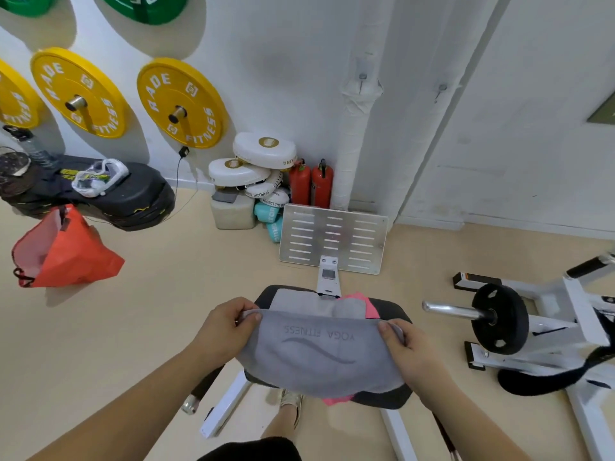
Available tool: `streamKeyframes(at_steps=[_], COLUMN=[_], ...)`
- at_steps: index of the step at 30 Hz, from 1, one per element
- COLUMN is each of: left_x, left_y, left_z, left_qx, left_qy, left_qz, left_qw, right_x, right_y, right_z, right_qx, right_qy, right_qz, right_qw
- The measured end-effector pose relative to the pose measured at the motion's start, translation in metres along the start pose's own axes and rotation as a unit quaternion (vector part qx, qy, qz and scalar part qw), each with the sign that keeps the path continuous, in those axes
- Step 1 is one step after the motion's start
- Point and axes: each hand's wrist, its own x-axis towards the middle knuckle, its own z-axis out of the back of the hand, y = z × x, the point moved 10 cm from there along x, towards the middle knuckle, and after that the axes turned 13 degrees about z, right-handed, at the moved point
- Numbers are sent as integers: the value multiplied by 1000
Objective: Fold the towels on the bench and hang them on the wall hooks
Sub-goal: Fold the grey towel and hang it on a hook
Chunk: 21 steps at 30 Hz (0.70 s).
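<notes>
A grey towel (319, 354) printed "YOGA FITNESS" is held up over the black padded bench (389, 311). My left hand (229, 324) pinches its upper left corner and my right hand (399, 344) pinches its upper right corner. The towel sags between them, its far end lying on the bench. A pink towel (359, 302) lies under the grey one, showing at the far right and again near the front edge. Two small metal hooks are on the white wall above, one (362, 78) on a wrapped pipe and another (442, 89) to its right.
A perforated metal footplate (332, 237) stands beyond the bench. Two red fire extinguishers (311, 184) and white pads are stacked by the wall. Yellow weight plates (181, 103) hang at left. An orange bag (66, 251) sits on the floor at left; a loaded barbell sleeve (499, 317) at right.
</notes>
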Motion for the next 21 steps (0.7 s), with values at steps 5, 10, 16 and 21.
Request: streamKeyframes(at_steps=[5,10,16,21], left_x=[91,168,232,258], left_y=[-13,-7,0,10], left_z=[-16,-42,-73,-106], left_qx=[-21,47,115,185], left_qy=[14,40,70,122], left_qz=[46,98,136,154], left_qw=[999,993,981,963], right_x=[77,141,200,220], right_y=[-21,-49,-87,-139], right_z=[-6,-28,-45,-64], right_qx=[24,9,-47,-109], right_qy=[-26,7,63,149], right_qz=[-49,-115,-138,-156], right_qw=[998,993,987,970])
